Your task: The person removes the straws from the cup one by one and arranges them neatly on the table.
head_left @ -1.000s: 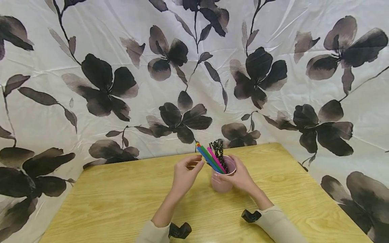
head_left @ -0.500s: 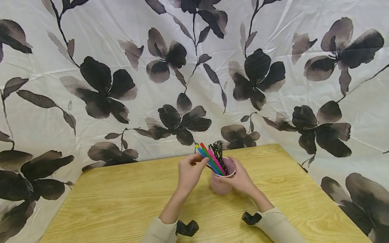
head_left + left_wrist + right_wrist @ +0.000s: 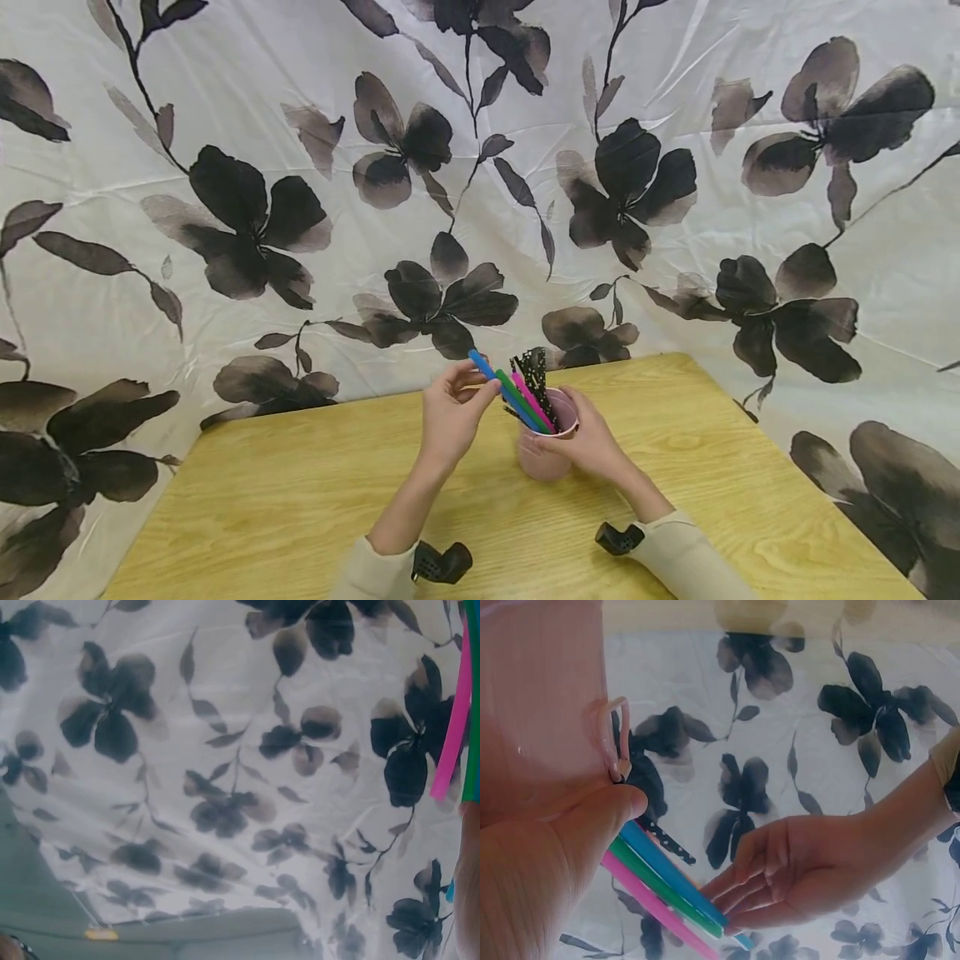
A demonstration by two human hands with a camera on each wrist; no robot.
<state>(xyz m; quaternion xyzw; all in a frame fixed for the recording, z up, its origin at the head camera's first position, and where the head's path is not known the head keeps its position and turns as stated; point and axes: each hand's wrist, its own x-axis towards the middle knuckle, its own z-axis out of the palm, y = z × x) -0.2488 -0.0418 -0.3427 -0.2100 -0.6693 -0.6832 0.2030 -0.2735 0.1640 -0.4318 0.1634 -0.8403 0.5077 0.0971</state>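
A pink cup [image 3: 542, 460] stands on the table, gripped near its rim by my right hand [image 3: 588, 442], thumb along the near side. Slim straw-like sticks lean out of it to the left: a blue stick [image 3: 482, 367], a green stick [image 3: 517, 395] and a pink stick [image 3: 529, 392]. Several black sticks with white dots [image 3: 536, 367] rise behind them. My left hand [image 3: 453, 408] pinches the blue stick between thumb and fingers, above the rim. In the right wrist view, the left fingertips lie at the outer ends of the blue stick [image 3: 660, 859] and green stick [image 3: 664, 889].
The wooden table [image 3: 285, 483] extends to both sides of the cup. A white cloth with dark flowers [image 3: 420, 208] hangs behind its far edge. Black devices [image 3: 442, 563] sit at both wrists. A small loop [image 3: 616, 739] sticks out from the cup's side.
My left hand moved in to the sticks, then back left; the blue stick now reaches farther up and left. The yellow and red tips are out of sight. The right hand stays on the cup.
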